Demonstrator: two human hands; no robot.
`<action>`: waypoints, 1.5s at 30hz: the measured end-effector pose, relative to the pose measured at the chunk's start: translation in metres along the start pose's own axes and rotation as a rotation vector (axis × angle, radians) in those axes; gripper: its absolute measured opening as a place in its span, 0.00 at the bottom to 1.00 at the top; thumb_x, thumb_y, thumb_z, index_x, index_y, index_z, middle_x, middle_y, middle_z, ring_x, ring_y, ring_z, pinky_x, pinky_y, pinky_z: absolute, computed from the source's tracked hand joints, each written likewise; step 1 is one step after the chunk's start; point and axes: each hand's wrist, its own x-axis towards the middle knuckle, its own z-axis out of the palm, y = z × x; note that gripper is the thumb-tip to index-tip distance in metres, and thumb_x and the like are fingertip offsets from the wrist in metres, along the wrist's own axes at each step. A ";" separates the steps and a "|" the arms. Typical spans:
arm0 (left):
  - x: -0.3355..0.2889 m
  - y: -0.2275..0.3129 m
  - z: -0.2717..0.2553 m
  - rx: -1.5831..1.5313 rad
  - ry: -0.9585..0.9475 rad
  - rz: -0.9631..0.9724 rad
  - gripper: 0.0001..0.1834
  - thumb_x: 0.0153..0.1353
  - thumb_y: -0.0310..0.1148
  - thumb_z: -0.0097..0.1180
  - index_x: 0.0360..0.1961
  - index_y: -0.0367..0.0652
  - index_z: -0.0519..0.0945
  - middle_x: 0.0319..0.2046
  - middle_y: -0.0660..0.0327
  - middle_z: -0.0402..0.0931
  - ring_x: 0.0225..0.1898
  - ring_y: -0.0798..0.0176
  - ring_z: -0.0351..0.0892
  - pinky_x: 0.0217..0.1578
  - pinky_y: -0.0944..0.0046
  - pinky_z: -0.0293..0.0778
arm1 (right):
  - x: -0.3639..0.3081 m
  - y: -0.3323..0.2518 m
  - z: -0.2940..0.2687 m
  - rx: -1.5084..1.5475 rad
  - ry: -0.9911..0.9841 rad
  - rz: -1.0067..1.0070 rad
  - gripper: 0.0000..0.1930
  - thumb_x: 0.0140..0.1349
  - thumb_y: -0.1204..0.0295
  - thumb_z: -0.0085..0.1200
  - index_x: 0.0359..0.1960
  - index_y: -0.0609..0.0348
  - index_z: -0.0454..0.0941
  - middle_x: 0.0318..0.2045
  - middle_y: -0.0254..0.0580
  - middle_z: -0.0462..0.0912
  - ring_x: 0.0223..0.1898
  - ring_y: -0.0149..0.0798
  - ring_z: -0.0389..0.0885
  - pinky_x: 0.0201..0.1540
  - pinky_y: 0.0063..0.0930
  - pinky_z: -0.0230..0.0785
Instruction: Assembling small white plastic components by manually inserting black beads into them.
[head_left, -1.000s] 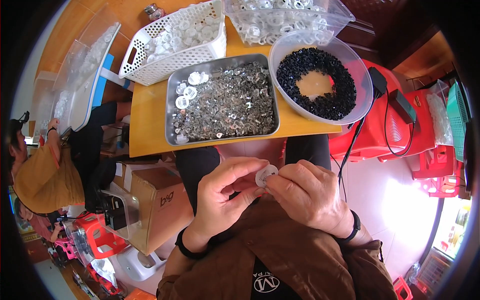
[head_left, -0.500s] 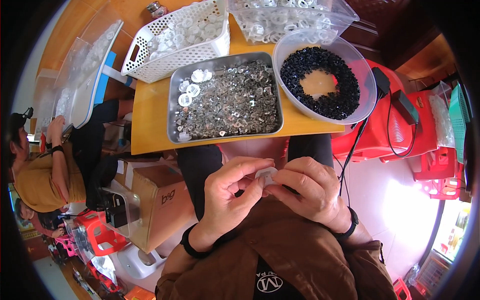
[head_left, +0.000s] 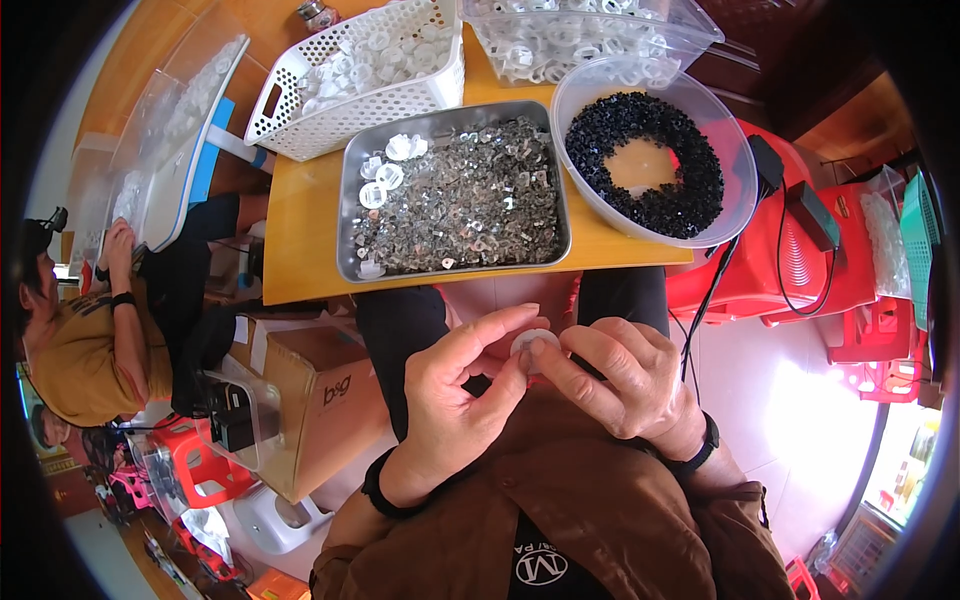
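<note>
Yellow tabletop (head_left: 305,240), upper centre, is being partly covered by a metal tray (head_left: 350,215); below, a white disc (head_left: 527,338) is being pinched between curled left hand (head_left: 455,390) and right hand (head_left: 630,385).

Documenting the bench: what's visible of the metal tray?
The metal tray is shallow, rectangular and silver-grey, with rounded corners. It lies flat, open side up, on the yellow tabletop, holding small glinting pieces; white round pieces sit far left. Nobody touches it; contact with the clear bowl is unclear.
</note>
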 end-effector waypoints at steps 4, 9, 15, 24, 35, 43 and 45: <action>0.000 -0.003 0.001 0.120 0.011 0.088 0.18 0.55 0.14 0.54 0.49 0.31 0.76 0.41 0.53 0.80 0.40 0.66 0.82 0.37 0.72 0.79 | -0.003 -0.001 0.001 0.026 -0.046 0.024 0.18 0.43 0.73 0.61 0.40 0.60 0.78 0.33 0.35 0.75 0.27 0.31 0.77 0.25 0.23 0.72; -0.003 -0.007 0.005 0.118 0.064 0.136 0.18 0.54 0.13 0.54 0.48 0.32 0.77 0.40 0.54 0.81 0.40 0.67 0.82 0.36 0.72 0.79 | -0.003 0.001 0.007 0.135 -0.035 0.096 0.18 0.42 0.73 0.59 0.39 0.61 0.77 0.31 0.35 0.74 0.25 0.32 0.75 0.24 0.23 0.71; 0.000 -0.013 0.003 0.213 0.024 0.202 0.16 0.54 0.09 0.50 0.45 0.29 0.75 0.41 0.51 0.78 0.42 0.63 0.80 0.43 0.67 0.78 | 0.000 -0.007 0.002 -0.030 -0.050 0.024 0.20 0.38 0.74 0.57 0.38 0.63 0.76 0.28 0.35 0.73 0.25 0.31 0.74 0.22 0.21 0.68; 0.005 -0.020 0.005 0.036 0.092 0.074 0.14 0.53 0.11 0.50 0.40 0.32 0.78 0.39 0.54 0.80 0.38 0.68 0.81 0.41 0.72 0.76 | -0.001 -0.004 0.011 0.012 -0.044 0.072 0.17 0.39 0.75 0.57 0.36 0.62 0.76 0.24 0.33 0.69 0.22 0.31 0.72 0.21 0.23 0.67; 0.008 -0.025 0.001 -0.271 0.117 -0.077 0.09 0.57 0.13 0.50 0.39 0.29 0.77 0.40 0.53 0.79 0.40 0.66 0.80 0.44 0.68 0.77 | -0.003 0.003 0.016 0.473 0.045 0.461 0.20 0.36 0.83 0.65 0.36 0.58 0.79 0.33 0.39 0.77 0.29 0.38 0.80 0.27 0.28 0.74; 0.008 -0.025 0.001 -0.290 0.065 -0.117 0.11 0.59 0.15 0.50 0.44 0.30 0.76 0.42 0.53 0.78 0.42 0.65 0.79 0.41 0.67 0.78 | -0.004 0.006 0.021 0.183 0.069 0.163 0.20 0.38 0.75 0.67 0.38 0.54 0.79 0.31 0.34 0.75 0.27 0.36 0.77 0.26 0.27 0.73; 0.007 -0.022 0.000 -0.330 0.037 -0.138 0.13 0.59 0.14 0.49 0.45 0.28 0.76 0.43 0.53 0.77 0.43 0.66 0.78 0.46 0.66 0.77 | -0.007 0.007 0.023 0.158 0.114 0.142 0.21 0.37 0.75 0.65 0.39 0.55 0.79 0.32 0.34 0.75 0.28 0.36 0.77 0.26 0.27 0.73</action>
